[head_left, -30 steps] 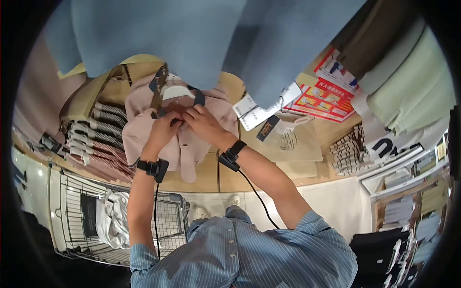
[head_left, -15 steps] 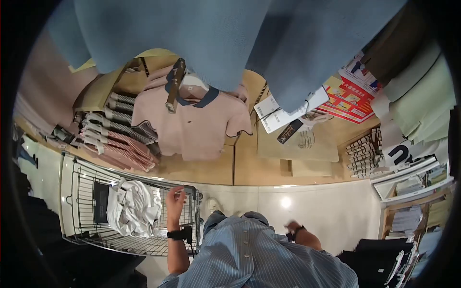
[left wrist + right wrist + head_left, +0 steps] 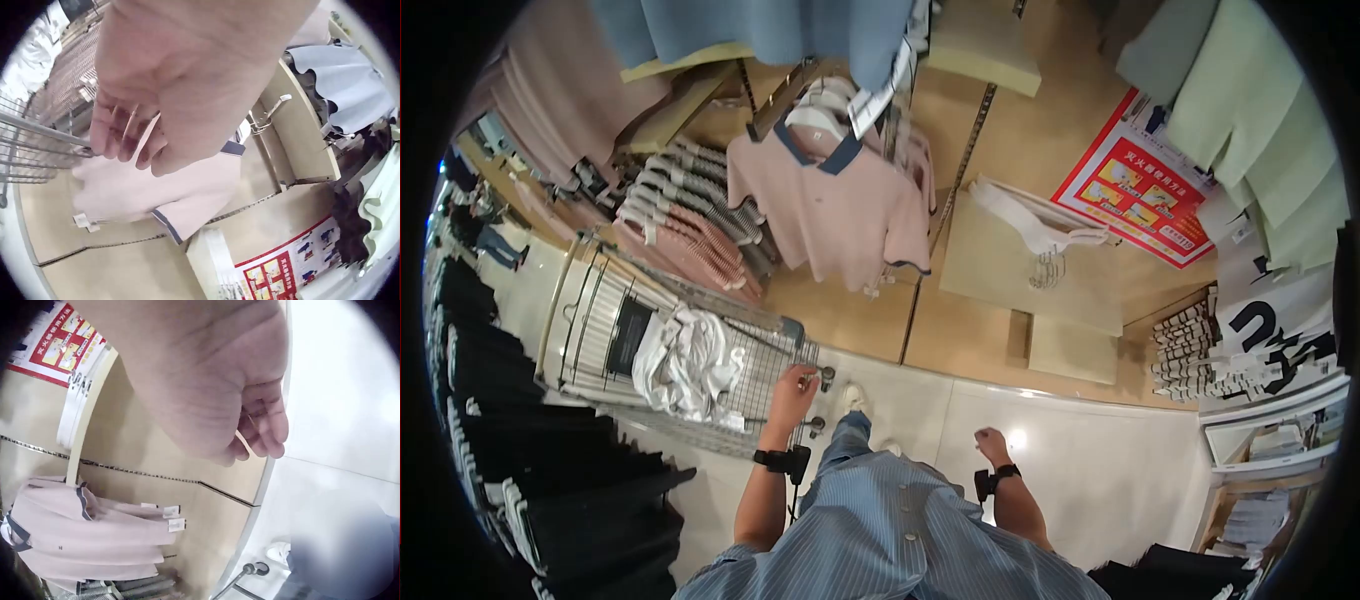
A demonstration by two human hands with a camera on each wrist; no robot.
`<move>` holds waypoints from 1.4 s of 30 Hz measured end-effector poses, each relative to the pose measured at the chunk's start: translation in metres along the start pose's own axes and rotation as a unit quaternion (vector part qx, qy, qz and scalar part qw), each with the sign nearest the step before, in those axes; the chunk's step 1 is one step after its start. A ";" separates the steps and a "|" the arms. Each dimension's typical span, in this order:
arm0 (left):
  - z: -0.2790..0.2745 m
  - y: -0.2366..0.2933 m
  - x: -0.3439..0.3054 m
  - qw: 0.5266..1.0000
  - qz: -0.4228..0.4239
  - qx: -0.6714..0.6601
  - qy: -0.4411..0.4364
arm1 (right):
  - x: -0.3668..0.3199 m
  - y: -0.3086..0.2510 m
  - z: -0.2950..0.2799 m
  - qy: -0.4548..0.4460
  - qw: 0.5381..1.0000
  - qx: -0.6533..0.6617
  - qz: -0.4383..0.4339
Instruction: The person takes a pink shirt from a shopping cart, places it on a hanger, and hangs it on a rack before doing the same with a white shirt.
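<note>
My left hand [image 3: 793,395] is beside the end of the shopping cart [image 3: 770,352], its fingers loosely bent and holding nothing. The right hand [image 3: 992,446] hangs over the pale floor, fingers loosely curled around nothing. Beyond them a pink polo shirt [image 3: 830,215] with a navy collar hangs on a white hanger from the wall rack, more pink shirts behind it. In the left wrist view the fingers [image 3: 134,134] overlap that shirt. The right wrist view shows the pink shirts [image 3: 94,540] well away from the fingers. A crumpled white garment [image 3: 685,365] lies in the cart.
Striped shirts [image 3: 700,205] hang left of the polo. Blue garments [image 3: 750,30] hang overhead. A red-and-white sign [image 3: 1140,180] is on the wall, with a pale shelf [image 3: 1020,265] beside it. Racks of dark clothes [image 3: 590,490] stand at the left.
Both hands have left the polo's collar and come down near the body. The collar now lies closed and the shirt hangs flat. The head view has shifted, showing the cart and racks from farther back.
</note>
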State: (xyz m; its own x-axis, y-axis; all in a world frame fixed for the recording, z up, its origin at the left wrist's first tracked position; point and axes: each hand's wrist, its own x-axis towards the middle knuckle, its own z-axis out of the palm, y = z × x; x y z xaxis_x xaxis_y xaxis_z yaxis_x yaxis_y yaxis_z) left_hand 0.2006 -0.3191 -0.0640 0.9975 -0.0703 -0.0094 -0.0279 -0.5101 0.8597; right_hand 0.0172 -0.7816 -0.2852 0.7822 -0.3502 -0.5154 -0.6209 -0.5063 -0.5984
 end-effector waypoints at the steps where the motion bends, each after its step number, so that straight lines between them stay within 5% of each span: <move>1: 0.000 -0.002 -0.019 1.000 -0.015 0.016 0.002 | -0.005 -0.007 0.004 -0.006 1.000 0.010 -0.002; 5: -0.017 -0.025 -0.084 0.990 -0.058 0.131 -0.005 | -0.028 -0.006 0.025 -0.065 0.998 0.009 0.005; 7: -0.026 -0.050 -0.117 0.975 -0.048 0.218 -0.011 | -0.027 0.052 0.050 -0.133 0.990 -0.045 -0.002; 10: -0.031 -0.072 -0.158 0.953 -0.102 0.279 -0.053 | -0.049 0.106 0.063 -0.229 0.969 0.002 0.095; 13: -0.031 -0.087 -0.186 0.947 -0.156 0.273 -0.062 | -0.091 0.113 0.050 -0.249 0.935 0.145 0.210; 16: -0.033 -0.085 -0.197 0.950 -0.182 0.250 -0.048 | -0.108 0.115 0.047 -0.216 0.932 0.136 0.255; 19: -0.040 -0.084 -0.202 0.949 -0.194 0.248 -0.030 | -0.105 0.120 0.050 -0.215 0.938 0.086 0.258; 22: -0.051 -0.087 -0.210 0.949 -0.192 0.251 0.004 | -0.070 0.168 0.073 -0.293 0.917 0.199 0.183; 23: -0.056 -0.090 -0.215 0.950 -0.193 0.246 0.018 | -0.055 0.172 0.086 -0.288 0.946 0.107 0.105; 29: -0.090 -0.111 -0.238 0.954 -0.194 0.215 0.074 | -0.067 0.007 0.090 -0.208 0.969 0.034 0.127; 42: -0.221 -0.217 -0.249 0.968 -0.149 0.176 0.101 | -0.122 -0.163 0.215 -0.143 0.989 0.023 0.030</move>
State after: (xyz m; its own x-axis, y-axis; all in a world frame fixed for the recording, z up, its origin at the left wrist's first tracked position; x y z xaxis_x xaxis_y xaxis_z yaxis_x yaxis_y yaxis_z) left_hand -0.0268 -0.0009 -0.1355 0.9560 0.2761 -0.0988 0.2779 -0.7451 0.6063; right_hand 0.0120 -0.4871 -0.2573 0.7014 -0.1375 -0.6994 -0.6727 -0.4522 -0.5857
